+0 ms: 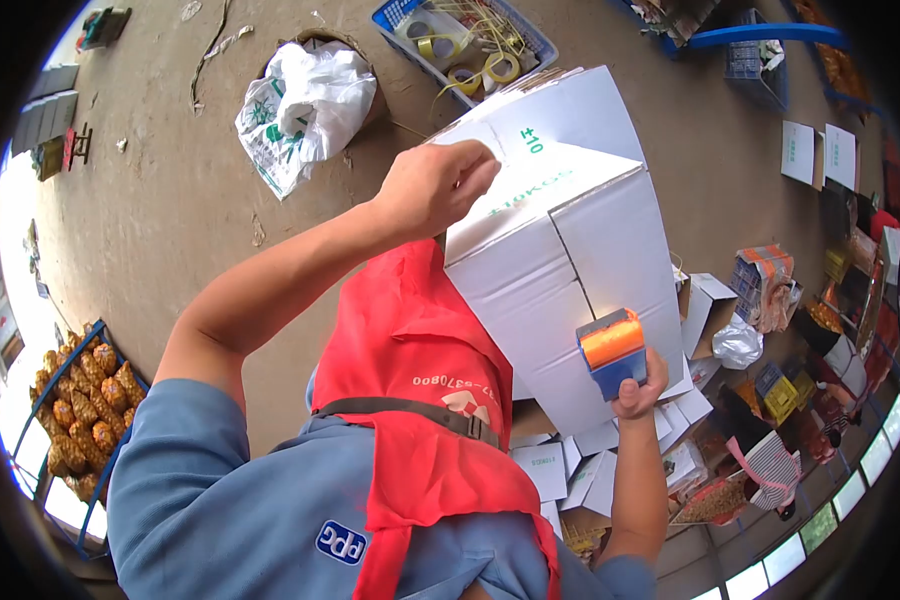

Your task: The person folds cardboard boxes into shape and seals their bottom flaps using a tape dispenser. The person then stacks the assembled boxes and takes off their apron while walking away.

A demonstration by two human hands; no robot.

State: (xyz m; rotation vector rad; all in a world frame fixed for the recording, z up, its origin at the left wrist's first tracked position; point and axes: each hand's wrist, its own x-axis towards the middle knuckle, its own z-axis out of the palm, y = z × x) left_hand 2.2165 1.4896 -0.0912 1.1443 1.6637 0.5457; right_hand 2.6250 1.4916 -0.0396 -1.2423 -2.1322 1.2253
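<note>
A white cardboard box [615, 250] with green print stands before me, its closed flaps meeting at a dark seam. My right hand [642, 388] is wrapped round the blue handle of a tape dispenser [613, 350] with an orange part, which is at the seam. My left hand [440, 190] is curled at the box's left edge, near the green print; whether anything is between its fingers is hidden. Behind this box, more white cardboard [600, 110] shows.
A blue basket [545, 45] holds tape rolls. A white plastic bag [315, 100] lies over a round container. Several white boxes [540, 470] are at the lower right. A blue-framed rack [32, 440] holds netted goods. People are at the far right.
</note>
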